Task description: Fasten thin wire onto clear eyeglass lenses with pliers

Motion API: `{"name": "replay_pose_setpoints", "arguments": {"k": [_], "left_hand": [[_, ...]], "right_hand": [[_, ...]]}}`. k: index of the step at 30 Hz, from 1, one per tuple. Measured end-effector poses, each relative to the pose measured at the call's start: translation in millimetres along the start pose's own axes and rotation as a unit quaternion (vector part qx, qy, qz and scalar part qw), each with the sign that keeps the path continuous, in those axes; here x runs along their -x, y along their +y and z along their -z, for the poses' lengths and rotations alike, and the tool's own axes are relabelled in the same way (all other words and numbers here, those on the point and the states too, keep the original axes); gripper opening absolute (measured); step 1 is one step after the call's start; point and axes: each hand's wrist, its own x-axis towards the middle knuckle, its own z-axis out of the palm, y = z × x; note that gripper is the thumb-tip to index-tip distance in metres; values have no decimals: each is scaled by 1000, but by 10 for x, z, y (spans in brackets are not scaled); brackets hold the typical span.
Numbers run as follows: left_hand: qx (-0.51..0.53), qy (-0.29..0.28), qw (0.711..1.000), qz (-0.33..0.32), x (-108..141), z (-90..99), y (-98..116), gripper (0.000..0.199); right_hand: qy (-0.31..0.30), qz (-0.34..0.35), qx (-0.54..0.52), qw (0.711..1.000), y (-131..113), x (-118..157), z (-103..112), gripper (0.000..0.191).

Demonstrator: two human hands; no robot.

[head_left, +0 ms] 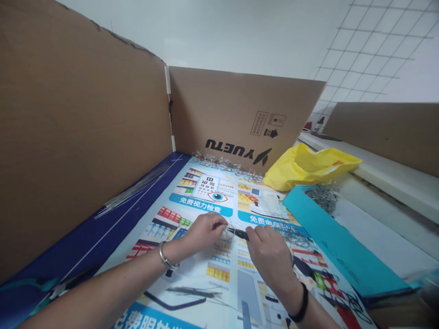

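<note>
My right hand (269,249) is closed around a pair of dark pliers (239,233), whose pointed jaws reach left toward my other hand. My left hand (207,230) is pinched shut on a thin wire (230,227), which meets the tips of the pliers. The wire's exact shape is too fine to make out. Below both hands, a small bundle of thin straight wires (195,291) lies on the printed poster sheet (219,260). Right of my right hand, a heap of thin wire pieces (295,242) rests on the sheet.
Cardboard walls (240,109) stand at the left and back. Long straight wires (137,187) lie on the dark blue strip at left. A teal box (343,249) at right holds a wire tangle (324,197), near a yellow bag (305,167). Wire pieces (222,161) line the back wall.
</note>
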Motion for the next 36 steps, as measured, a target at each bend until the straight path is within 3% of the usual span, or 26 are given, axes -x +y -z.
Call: {"name": "replay_pose_setpoints", "arguments": {"k": [15, 36], "left_hand": [[0, -27, 1000, -1, 5, 30, 58, 18], [6, -71, 997, 23, -12, 25, 27, 18]], "right_hand": [[1, 33, 69, 997, 36, -13, 55, 17], [11, 82, 65, 994, 33, -51, 56, 18]]}}
